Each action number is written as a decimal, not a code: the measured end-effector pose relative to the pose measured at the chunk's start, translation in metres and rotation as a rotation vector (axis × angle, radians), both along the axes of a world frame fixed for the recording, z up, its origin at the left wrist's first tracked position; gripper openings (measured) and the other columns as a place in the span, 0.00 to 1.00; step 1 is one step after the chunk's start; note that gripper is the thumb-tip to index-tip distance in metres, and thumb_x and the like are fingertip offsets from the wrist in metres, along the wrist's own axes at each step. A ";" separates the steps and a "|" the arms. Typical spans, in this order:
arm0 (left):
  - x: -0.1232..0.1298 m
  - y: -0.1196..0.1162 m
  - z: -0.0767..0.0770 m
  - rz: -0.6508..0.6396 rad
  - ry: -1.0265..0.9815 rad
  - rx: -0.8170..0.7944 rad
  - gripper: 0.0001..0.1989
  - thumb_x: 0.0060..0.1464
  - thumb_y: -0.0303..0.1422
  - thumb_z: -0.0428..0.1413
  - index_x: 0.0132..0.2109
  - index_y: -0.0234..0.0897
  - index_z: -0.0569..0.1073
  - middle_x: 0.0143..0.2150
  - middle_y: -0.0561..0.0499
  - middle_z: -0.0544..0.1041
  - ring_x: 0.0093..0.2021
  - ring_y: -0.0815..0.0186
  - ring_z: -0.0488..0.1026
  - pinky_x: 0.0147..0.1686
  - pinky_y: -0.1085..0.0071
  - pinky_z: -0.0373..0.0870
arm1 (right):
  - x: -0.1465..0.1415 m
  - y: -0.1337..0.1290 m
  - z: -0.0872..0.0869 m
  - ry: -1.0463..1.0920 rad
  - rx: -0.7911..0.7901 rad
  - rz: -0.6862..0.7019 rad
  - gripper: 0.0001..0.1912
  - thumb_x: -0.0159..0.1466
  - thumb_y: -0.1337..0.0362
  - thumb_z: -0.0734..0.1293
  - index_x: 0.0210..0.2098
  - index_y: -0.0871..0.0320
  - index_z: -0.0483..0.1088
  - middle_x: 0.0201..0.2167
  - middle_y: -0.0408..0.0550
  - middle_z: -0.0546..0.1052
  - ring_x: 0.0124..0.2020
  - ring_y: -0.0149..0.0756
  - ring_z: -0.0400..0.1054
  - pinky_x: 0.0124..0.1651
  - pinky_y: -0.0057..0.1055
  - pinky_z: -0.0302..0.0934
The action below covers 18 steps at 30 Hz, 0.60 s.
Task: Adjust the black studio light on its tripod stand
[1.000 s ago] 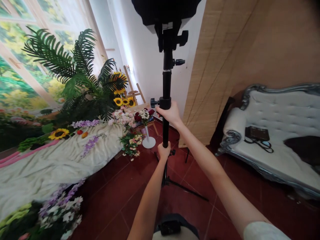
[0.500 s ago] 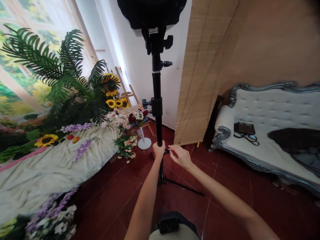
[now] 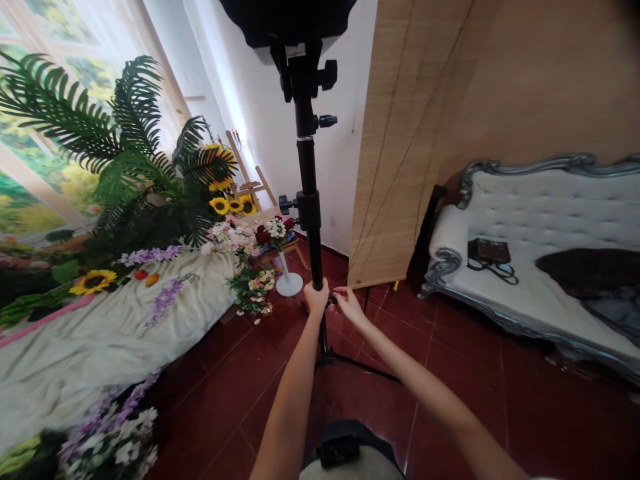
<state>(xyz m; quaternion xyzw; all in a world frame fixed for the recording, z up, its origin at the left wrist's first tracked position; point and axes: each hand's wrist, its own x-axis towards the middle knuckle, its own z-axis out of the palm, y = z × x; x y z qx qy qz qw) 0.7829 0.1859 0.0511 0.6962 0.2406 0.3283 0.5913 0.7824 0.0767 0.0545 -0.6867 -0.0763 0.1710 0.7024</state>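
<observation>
A black light stand [image 3: 313,248] rises in front of me, leaning slightly, with a dark lamp head [image 3: 290,20] at its top, cut off by the frame's upper edge. My left hand [image 3: 317,298] is wrapped round the pole low down. Just right of it, the fingers of my right hand [image 3: 350,307] are closed at a small dark knob [image 3: 331,300] on the stand, mostly hidden by the fingers. Higher up the pole sit a clamp collar [image 3: 307,209] with a side knob and the tilt bracket [image 3: 301,80]. The tripod legs [image 3: 367,367] spread on the floor below.
Left lies a cream cloth [image 3: 165,327] with artificial flowers, fruit and palm fronds [image 3: 143,120]. A white-based flower stand [image 3: 289,285] and a wooden easel [image 3: 256,187] are behind the pole. A bamboo blind [image 3: 395,147] hangs right of it; a white tufted sofa [image 3: 550,207] stands farther right.
The stand's upper part has shifted left and slightly up in view. My right hand has drawn in a little left at the knob, while my left hand keeps its hold on the pole.
</observation>
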 end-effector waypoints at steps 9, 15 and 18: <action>0.004 0.002 -0.004 0.016 0.014 0.032 0.15 0.45 0.41 0.55 0.21 0.34 0.68 0.17 0.51 0.68 0.18 0.70 0.66 0.19 0.76 0.60 | 0.002 0.010 0.005 0.220 0.121 0.050 0.08 0.63 0.59 0.58 0.37 0.57 0.60 0.19 0.41 0.70 0.19 0.32 0.68 0.25 0.30 0.66; 0.001 0.000 0.004 -0.013 -0.002 0.032 0.14 0.45 0.40 0.55 0.21 0.35 0.68 0.19 0.49 0.70 0.20 0.68 0.67 0.21 0.74 0.61 | -0.004 -0.022 0.011 -0.687 -0.567 0.144 0.18 0.62 0.49 0.57 0.44 0.54 0.62 0.35 0.46 0.74 0.36 0.37 0.69 0.36 0.31 0.62; 0.001 0.000 0.004 -0.034 0.000 -0.036 0.13 0.44 0.40 0.56 0.21 0.35 0.67 0.18 0.49 0.70 0.20 0.68 0.67 0.22 0.73 0.62 | 0.002 -0.030 0.016 -0.900 -0.726 0.208 0.20 0.63 0.48 0.55 0.45 0.55 0.63 0.40 0.50 0.72 0.40 0.38 0.67 0.37 0.30 0.60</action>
